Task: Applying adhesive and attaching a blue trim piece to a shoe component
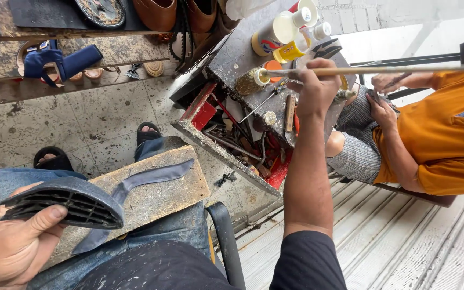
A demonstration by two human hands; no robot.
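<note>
the shoe sole (65, 204) in the left hand (12, 249) is dark grey with a ribbed grid. the stick (371, 70) in the right hand (312, 91) is pale tan. the jar (251, 80) glitters gold-green. the strip (151, 180) is slate blue on a yellowish plank (162, 201). a neighbour's shirt (447, 134) is orange, shorts (358, 145) grey check.

sleeve (307, 260): dark, short, right arm bare below it
legs: blue jeans (6, 182)
feet: black sandals (149, 131)

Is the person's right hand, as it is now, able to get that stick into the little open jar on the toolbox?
Probably yes: the right hand holds the stick with its tip at the open jar, nothing blocking.
</note>
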